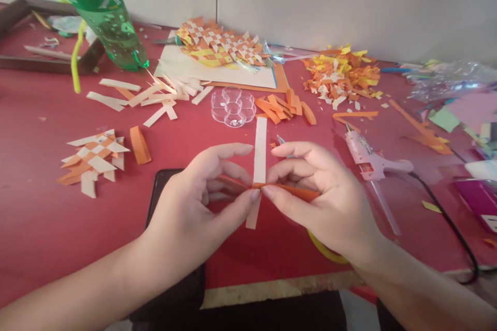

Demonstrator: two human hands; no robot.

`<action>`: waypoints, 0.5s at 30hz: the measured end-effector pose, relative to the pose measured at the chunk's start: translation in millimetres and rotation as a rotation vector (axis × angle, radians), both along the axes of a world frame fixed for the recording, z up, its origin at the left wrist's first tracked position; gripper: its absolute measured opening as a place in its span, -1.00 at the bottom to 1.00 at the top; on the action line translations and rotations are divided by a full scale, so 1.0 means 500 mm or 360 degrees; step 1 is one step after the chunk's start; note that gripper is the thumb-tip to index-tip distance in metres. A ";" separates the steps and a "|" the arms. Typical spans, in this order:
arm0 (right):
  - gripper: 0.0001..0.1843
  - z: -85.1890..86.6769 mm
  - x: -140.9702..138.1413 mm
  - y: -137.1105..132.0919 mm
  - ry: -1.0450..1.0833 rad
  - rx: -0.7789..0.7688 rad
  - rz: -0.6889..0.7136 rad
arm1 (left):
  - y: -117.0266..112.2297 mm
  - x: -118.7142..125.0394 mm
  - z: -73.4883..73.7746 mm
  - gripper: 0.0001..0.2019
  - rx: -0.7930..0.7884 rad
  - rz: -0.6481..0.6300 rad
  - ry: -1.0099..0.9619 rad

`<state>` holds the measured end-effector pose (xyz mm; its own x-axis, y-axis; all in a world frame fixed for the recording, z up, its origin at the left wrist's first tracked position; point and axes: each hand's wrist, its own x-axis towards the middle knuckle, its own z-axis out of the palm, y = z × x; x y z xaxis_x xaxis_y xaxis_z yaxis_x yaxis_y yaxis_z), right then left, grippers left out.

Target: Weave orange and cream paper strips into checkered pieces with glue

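Close to the table's front edge, my left hand point(209, 181) and my right hand point(314, 181) face each other with thumbs almost touching. Both pinch an orange paper strip point(297, 192) where it crosses a cream paper strip point(260, 150). The cream strip stands upright between the hands, its lower end showing below the thumbs. Orange paper runs sideways into the right palm. On the left lies a woven paper fish point(97, 152) in orange and cream, with a folded orange strip point(140, 146) beside it. Beyond my hands are loose orange strips point(285, 107) and cream strips point(155, 94).
A pink glue gun point(373, 158) lies right, its black cord trailing forward. A green bottle point(104, 20) stands back left beside a dark frame point(50, 63). A clear flower-shaped palette point(233, 107), woven pieces point(221, 44) and paper scraps point(341, 75) lie behind. A black phone-like object point(166, 181) is under my left arm.
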<state>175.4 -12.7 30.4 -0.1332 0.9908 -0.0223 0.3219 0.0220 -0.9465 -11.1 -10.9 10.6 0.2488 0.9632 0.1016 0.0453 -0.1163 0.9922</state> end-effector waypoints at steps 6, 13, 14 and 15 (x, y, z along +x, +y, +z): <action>-0.61 -0.004 0.002 -0.003 -0.0001 0.0017 0.0011 | 0.007 -0.002 0.005 -0.62 -0.0138 -0.0036 -0.0033; -0.60 -0.004 0.005 -0.002 -0.0051 0.0088 0.0026 | 0.009 -0.003 0.019 -0.64 -0.0397 0.0032 -0.0028; -0.60 -0.004 0.005 -0.002 -0.0061 0.0095 0.0031 | 0.009 -0.002 0.020 -0.64 -0.0419 0.0028 -0.0036; -0.61 -0.004 0.006 -0.003 -0.0071 0.0099 0.0035 | 0.010 -0.002 0.022 -0.63 -0.0448 0.0031 -0.0036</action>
